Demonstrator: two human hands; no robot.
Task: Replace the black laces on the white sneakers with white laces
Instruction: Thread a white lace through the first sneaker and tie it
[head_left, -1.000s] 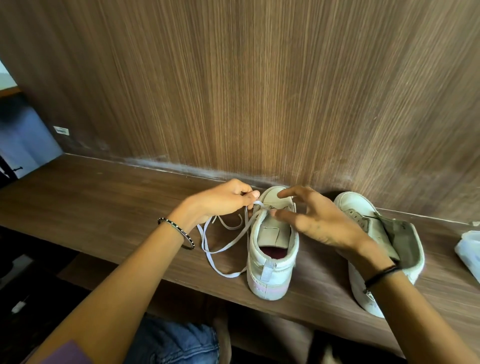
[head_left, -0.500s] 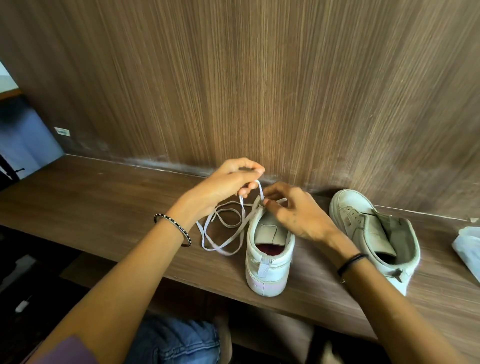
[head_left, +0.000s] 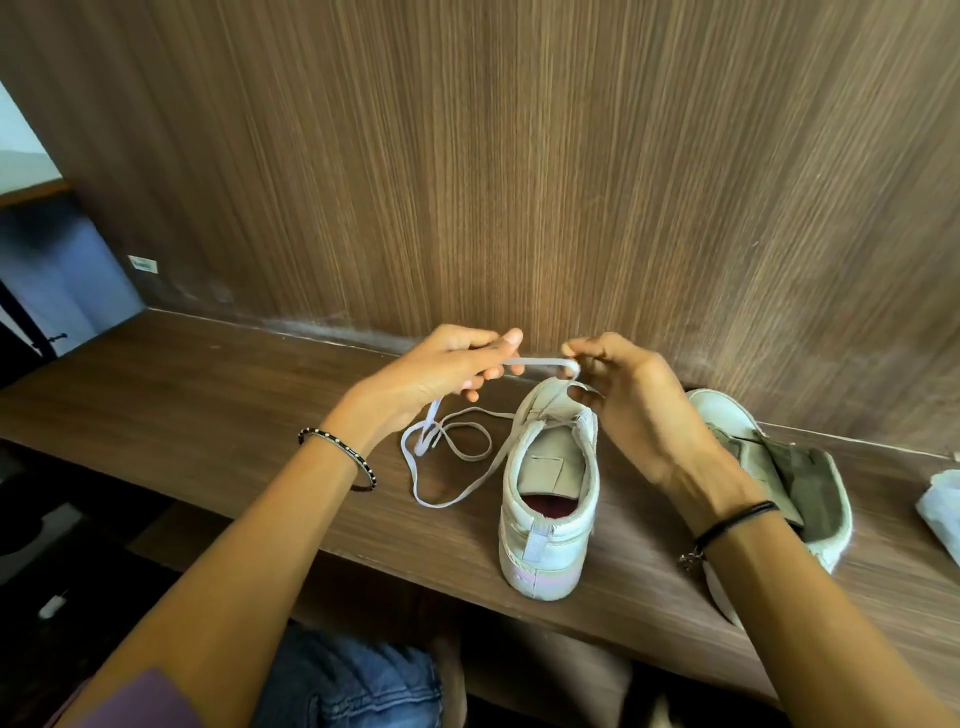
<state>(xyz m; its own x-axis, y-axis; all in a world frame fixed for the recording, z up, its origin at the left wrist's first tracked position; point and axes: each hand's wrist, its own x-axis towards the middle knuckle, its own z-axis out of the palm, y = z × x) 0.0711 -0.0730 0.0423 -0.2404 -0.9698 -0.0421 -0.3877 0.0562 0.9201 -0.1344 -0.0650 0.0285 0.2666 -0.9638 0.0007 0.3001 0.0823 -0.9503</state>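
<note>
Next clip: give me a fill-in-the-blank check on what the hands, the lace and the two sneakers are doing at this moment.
1. The left hand and the right hand stretch a ____ lace between them.
2. The near sneaker stands upright with its ____ toward the person.
3. Loose loops of the lace lie on the shelf on that sneaker's ____ side.
4. The other sneaker lies to the near one's ____.

Missing words: white; heel; left; right.
</note>
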